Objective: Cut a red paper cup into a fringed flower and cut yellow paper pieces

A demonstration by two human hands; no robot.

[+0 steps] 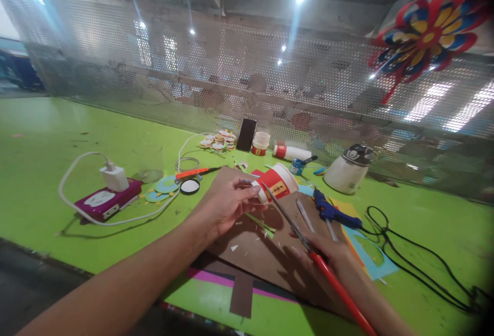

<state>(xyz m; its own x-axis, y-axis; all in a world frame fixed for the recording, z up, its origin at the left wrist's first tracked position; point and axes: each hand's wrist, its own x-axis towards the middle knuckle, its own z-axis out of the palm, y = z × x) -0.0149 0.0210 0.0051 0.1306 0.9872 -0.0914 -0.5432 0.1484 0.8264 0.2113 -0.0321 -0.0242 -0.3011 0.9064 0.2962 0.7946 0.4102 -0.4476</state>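
A red-and-white paper cup (281,184) lies tilted in the grip of my left hand (231,199), its fingers closed near the narrow base and its wide end toward the right. My right hand (322,253) is closed around a long red-handled tool (324,269) with a slim metal front part. The metal tip meets or overlaps the cup's side; I cannot tell whether it touches. Whether the tool is a pair of scissors is not clear. Below both hands is a brown board (247,253) with small paper scraps and green strips.
A blue glue gun (335,212) with a black cord lies right, over coloured paper. Behind stand a white kettle-like pot (345,174), a blue jar (297,166), stacked cups (261,144) and a phone (246,135). Left are a purple power strip (110,199) and an orange cutter knife (193,173).
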